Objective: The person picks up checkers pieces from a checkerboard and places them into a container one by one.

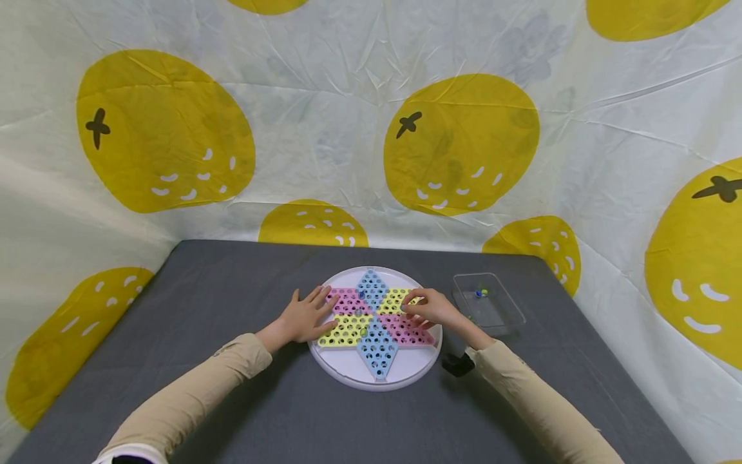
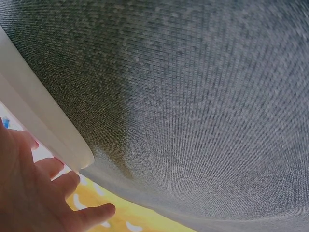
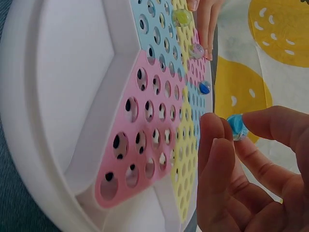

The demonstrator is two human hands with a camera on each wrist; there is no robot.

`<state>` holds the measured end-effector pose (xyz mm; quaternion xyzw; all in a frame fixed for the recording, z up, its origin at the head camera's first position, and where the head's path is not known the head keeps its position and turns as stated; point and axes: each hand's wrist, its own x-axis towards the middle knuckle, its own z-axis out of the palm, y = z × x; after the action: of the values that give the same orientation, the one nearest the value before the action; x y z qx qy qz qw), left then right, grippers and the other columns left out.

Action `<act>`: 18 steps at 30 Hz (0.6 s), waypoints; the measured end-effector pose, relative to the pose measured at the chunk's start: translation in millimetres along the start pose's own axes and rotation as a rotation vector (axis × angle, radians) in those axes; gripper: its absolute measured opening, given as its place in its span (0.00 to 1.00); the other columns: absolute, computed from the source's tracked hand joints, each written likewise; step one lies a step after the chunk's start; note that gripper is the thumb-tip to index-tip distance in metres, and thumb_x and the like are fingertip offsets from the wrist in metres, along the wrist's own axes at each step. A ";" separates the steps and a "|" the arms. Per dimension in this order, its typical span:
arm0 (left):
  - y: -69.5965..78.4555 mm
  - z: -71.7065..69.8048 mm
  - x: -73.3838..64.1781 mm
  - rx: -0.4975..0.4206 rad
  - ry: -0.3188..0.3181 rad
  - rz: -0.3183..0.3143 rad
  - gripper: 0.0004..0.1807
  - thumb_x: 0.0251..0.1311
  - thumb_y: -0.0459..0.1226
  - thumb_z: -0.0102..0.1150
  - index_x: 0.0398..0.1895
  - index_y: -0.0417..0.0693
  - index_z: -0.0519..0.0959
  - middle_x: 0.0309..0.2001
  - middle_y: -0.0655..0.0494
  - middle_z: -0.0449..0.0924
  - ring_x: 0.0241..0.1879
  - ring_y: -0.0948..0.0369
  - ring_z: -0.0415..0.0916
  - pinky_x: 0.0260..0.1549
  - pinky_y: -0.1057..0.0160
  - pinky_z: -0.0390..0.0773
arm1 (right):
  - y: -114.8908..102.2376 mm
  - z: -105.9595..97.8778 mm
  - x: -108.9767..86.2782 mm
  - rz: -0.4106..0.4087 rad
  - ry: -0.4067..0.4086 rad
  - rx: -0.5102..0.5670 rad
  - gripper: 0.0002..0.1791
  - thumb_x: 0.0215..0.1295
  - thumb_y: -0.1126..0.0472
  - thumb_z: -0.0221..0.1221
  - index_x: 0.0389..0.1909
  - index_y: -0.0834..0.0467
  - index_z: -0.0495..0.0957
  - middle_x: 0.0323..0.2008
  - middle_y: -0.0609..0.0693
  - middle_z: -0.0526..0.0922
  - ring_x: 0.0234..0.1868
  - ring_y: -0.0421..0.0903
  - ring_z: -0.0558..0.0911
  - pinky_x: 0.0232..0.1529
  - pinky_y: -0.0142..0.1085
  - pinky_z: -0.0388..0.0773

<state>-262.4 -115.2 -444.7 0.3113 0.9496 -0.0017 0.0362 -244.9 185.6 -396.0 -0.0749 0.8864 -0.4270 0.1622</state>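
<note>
A round white Chinese checkers board (image 1: 348, 374) lies on the table, with a star of pink, yellow and blue holed sections. My left hand (image 1: 304, 317) rests at its left edge, fingers spread. Over the right part of the board, my right hand (image 1: 431, 309) pinches a light blue marble (image 3: 237, 126) between thumb and fingertips. Three marbles sit on the board: a dark blue marble (image 3: 204, 87), a clear pinkish marble (image 3: 196, 50) and a yellow-green marble (image 3: 181, 17). In the left wrist view, the left hand's fingers (image 2: 63, 183) reach beside the white rim.
To the right of the board stands a clear plastic tray (image 1: 513, 309) holding a few blue and green marbles (image 1: 481, 293). Dark grey cloth (image 1: 261, 399) covers the table. Behind hangs a pale curtain (image 1: 324, 129) with yellow fruit shapes.
</note>
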 end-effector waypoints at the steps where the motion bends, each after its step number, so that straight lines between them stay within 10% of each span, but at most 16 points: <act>1: 0.2 -0.6 -0.2 0.003 -0.001 0.000 0.34 0.64 0.57 0.36 0.69 0.51 0.52 0.70 0.45 0.48 0.69 0.47 0.46 0.56 0.32 0.50 | 0.7 -1.6 -1.0 -0.007 -0.001 -0.002 0.13 0.61 0.57 0.55 0.42 0.61 0.76 0.33 0.62 0.83 0.25 0.49 0.82 0.26 0.44 0.79; 18: 1.5 -2.3 -0.6 0.022 -0.008 -0.002 0.34 0.64 0.57 0.35 0.69 0.52 0.52 0.70 0.46 0.48 0.69 0.47 0.47 0.56 0.33 0.51 | 14.3 -33.6 -22.5 0.011 0.042 0.057 0.18 0.63 0.57 0.53 0.48 0.65 0.72 0.35 0.65 0.81 0.30 0.54 0.83 0.30 0.45 0.78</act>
<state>-261.2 -114.3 -442.4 0.3109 0.9497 -0.0133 0.0366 -235.6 225.2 -382.6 -0.0561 0.8775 -0.4528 0.1479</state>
